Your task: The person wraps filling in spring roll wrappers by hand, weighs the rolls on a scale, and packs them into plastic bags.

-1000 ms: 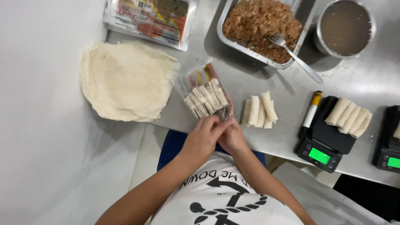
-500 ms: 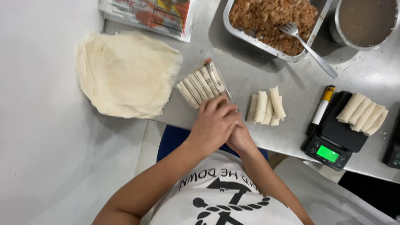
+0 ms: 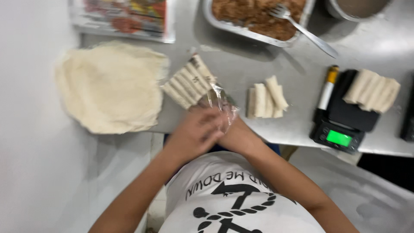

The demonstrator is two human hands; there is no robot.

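We are gripping the crinkly clear bag (image 3: 220, 103) of pale cylindrical rolls (image 3: 187, 82) with left hand (image 3: 196, 131) and right hand (image 3: 237, 136) on the steel tabletop (image 3: 241, 60).

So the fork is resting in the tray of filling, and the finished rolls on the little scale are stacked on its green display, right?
Not quite. In the head view the fork does rest in the tray of filling, but the rolls lie on the scale's black platform, behind the green display, which is uncovered.

Food-prep kitchen: steel worktable (image 3: 276, 64), filling tray (image 3: 254, 19), wrappers (image 3: 110, 86), digital scale (image 3: 340, 125) w/ rolls.
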